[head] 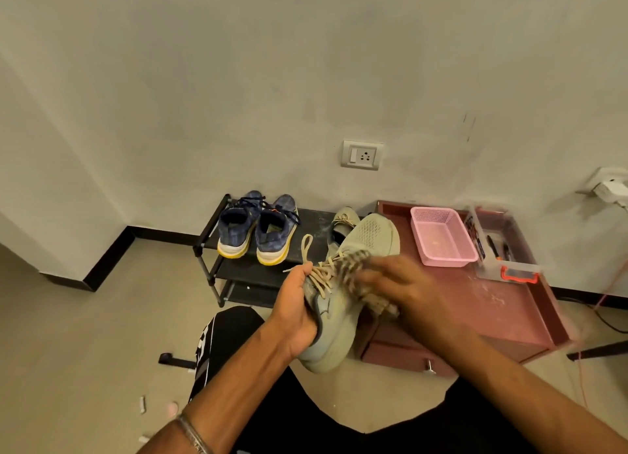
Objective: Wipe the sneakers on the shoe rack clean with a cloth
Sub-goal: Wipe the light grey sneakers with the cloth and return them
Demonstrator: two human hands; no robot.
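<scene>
The left hand is closed around the heel end of a pale grey-green sneaker, the thumb lying along the collar and the fingers wrapped beneath the sole, so that the shoe is held tilted in the air above the lap with its toe pointing away toward the wall. The right hand is seen blurred over the laced upper of the same shoe, pressed flat with a patterned cloth bunched under its fingers; how tightly the cloth is gripped cannot be told through the blur. A loop of lace is seen standing up beside the left thumb. A low black shoe rack is set against the wall just beyond the held shoe, and a pair of blue sneakers with white and yellow soles is placed on its top shelf, heels toward the camera. A second pale sneaker is partly hidden behind the held one, at the right end of the rack. Beside the rack a reddish cabinet is seen, on which a pink basket and a clear plastic box with an orange latch are placed side by side.
</scene>
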